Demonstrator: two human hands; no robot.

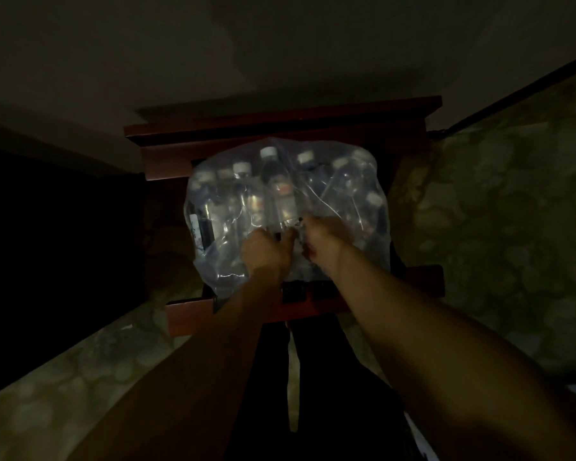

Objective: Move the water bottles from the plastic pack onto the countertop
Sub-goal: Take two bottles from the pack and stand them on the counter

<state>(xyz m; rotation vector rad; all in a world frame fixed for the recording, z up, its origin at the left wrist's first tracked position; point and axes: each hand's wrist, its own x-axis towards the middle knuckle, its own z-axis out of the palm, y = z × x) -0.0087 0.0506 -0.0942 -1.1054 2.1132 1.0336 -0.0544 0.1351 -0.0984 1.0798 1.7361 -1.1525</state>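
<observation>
Both hands, left (268, 251) and right (320, 237), are pinching the plastic pack (286, 207) resting on a red wooden stand (187, 317), apparently tearing it open; bottles (273, 174) are staying wrapped, needing a wider opening.

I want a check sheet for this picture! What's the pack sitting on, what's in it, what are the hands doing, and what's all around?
Surface: a reddish-brown wooden stand carries the pack; what kind of furniture it is cannot be told in the dim light.
Job's things: clear plastic pack with water bottles inside, white caps up; none seen outside the wrap.
Clutter: nothing seen.
Hands: left hand and right hand are close together at the pack's near side, seemingly pinching the wrap; the grip is too dark to confirm.
Cables: nothing seen.
Surroundings: greenish mottled stone surfaces on both sides, plain wall behind, very dark room.
</observation>
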